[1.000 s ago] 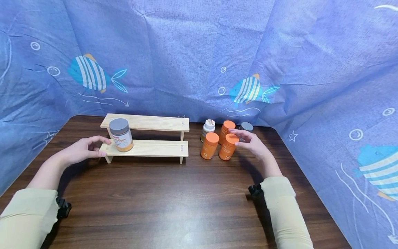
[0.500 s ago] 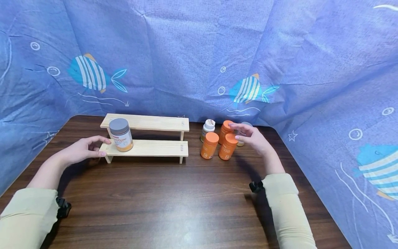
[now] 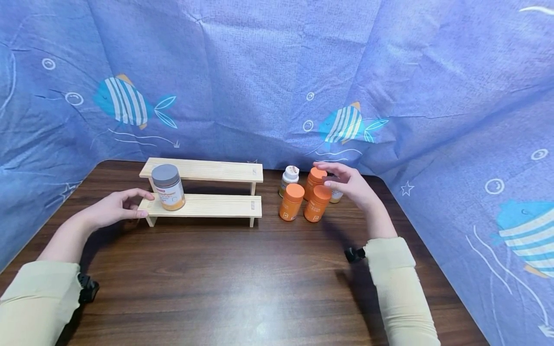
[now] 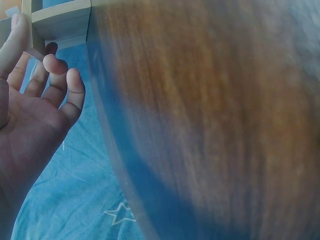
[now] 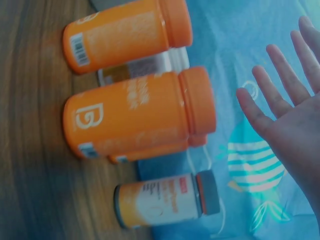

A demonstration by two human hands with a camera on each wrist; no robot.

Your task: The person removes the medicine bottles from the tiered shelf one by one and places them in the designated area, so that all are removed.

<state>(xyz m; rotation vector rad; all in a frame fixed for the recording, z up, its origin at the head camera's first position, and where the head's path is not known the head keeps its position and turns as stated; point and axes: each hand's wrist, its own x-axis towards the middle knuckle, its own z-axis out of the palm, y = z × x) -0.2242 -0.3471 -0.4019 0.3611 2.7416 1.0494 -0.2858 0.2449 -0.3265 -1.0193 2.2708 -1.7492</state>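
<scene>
My left hand (image 3: 114,210) pinches the left end of the low wooden step of a two-tier display rack (image 3: 220,205); in the left wrist view the thumb (image 4: 16,47) lies against the wood. On that step stands a grey-lidded jar (image 3: 171,193) with a white and orange label. Fingers outstretched and holding nothing, my right hand (image 3: 352,187) hovers above a group of bottles. Below and beside it are three orange bottles: front left (image 3: 291,205), front right (image 3: 316,207) and behind (image 3: 311,184). A second grey-lidded jar (image 5: 162,201) is mostly hidden by the hand in the head view.
A white-capped bottle (image 3: 289,182) stands at the back left of the group. The rack's upper tier (image 3: 199,169) sits near the table's back edge. A blue fish-print cloth (image 3: 259,86) hangs behind the dark wooden table (image 3: 225,283).
My right hand has risen and shifted slightly back, away from the front right orange bottle's cap, now covering the second jar's grey lid. My left hand keeps its place on the rack.
</scene>
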